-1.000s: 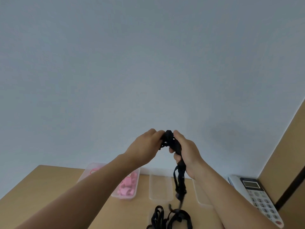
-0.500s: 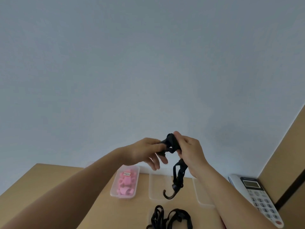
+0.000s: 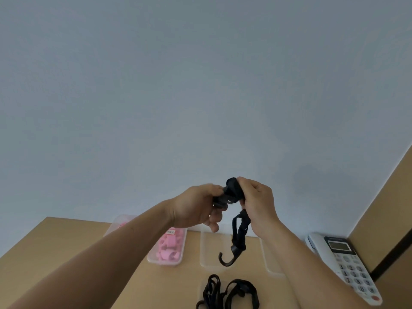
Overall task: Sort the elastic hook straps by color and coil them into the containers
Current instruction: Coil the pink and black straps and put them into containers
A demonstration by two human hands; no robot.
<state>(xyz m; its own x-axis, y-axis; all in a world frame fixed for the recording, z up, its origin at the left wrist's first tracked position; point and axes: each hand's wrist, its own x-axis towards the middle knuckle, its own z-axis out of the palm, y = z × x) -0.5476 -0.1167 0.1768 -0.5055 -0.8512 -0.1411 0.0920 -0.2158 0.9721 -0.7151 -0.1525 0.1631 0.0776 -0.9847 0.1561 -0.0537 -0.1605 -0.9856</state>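
Head view, and both hands are up in front of the wall (image 3: 200,85), well above the desk (image 3: 66,237). The left hand (image 3: 196,207) pinches the left side of a tight black bundle. The right hand (image 3: 258,202) curls over its top and right side. Between them sits the black strap (image 3: 233,190), most of it wound into a coil. It's held high, I'd say, so the free tail can hang straight and feed into the winding without snagging.

That tail drops from under the right hand, and its hook (image 3: 227,260) dangles in front of the middle container (image 3: 207,253), which looks empty. Below the left hand, the left container (image 3: 165,263) holds pink straps (image 3: 169,246), so that colour looks dealt with. Below the right wrist sits the right container (image 3: 268,257), with nothing inside that I can make out. Straight below the hands, loose black straps (image 3: 227,293) lie in a tangle on the desk, waiting their turn. A telephone (image 3: 343,262) sits off to the right of the right forearm.

Against a second ago: then the tail ran long, right down to the tangle, with the hook out of sight. Now it's short, and the hook has lifted clear and hangs free. Half a second ago the left fingers were spread beneath the coil; now they're tucked in around it.
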